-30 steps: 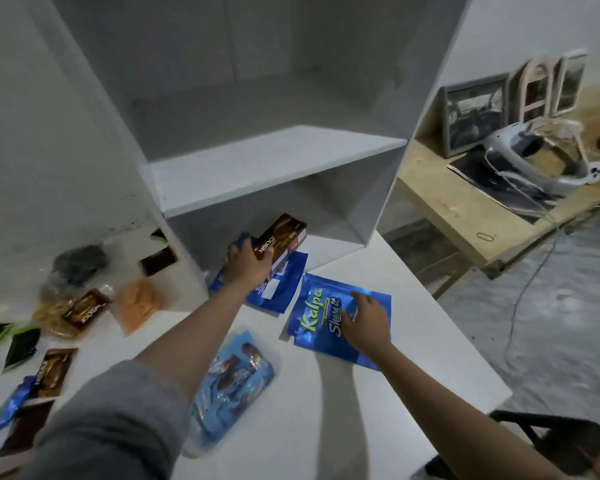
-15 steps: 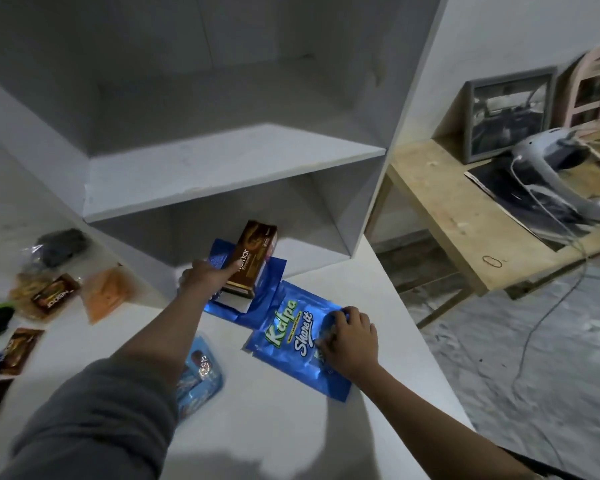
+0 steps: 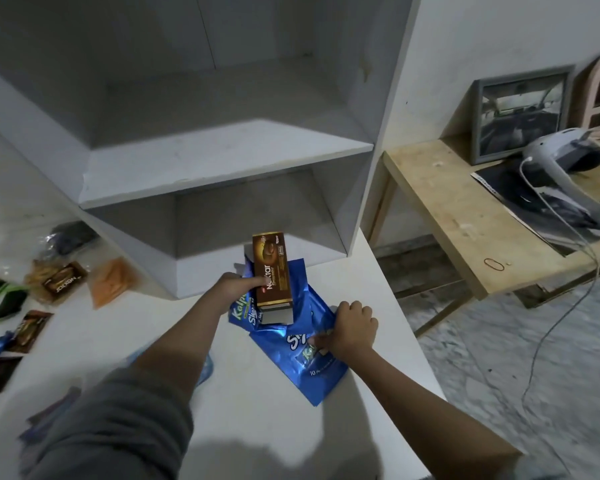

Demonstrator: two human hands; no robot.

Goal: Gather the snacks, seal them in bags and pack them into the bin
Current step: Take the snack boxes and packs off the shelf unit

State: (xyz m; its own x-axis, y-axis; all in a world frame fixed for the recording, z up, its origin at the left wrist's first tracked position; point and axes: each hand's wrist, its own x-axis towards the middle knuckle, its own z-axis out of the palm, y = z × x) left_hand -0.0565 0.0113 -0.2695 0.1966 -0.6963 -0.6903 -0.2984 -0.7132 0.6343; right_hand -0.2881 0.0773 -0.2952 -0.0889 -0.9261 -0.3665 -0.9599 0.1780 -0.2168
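We see the left hand [image 3: 234, 289] with fingers curled round the side of a brown Nextar box [image 3: 271, 271], thumb across its front, holding it tilted with its far end raised, over a blue Kalpa pouch [image 3: 245, 311] that it also seems to grip against the box; we cannot tell exactly which fingers hold the pouch. The right hand [image 3: 354, 329] is closed in a pinch on the far right edge of a second blue pouch [image 3: 305, 362], knuckles up, fingertips [image 3: 317, 341] pressed into the foil, which bunches and lifts there. This second pouch lies on the white tabletop [image 3: 274, 427], near and right of the box, touching the first pouch. Both sit just in front of the lower opening of a white shelf unit [image 3: 222, 157], at the right part of the table. Below the left forearm we see a clear bag with blue wrappers [image 3: 205, 365], mostly hidden by the grey sleeve [image 3: 118, 427]. Far left on the table lie loose snacks: an orange packet [image 3: 113, 284], a clear bag holding a brown Nextar wrapper [image 3: 58, 280], a dark bag [image 3: 71, 235], brown sachets [image 3: 28, 329] and green ones [image 3: 9, 304]. To the right stands a wooden bench [image 3: 465, 216] with a framed picture [image 3: 520, 112], a white headset [image 3: 568, 168] and its cable [image 3: 561, 327] hanging to the floor.
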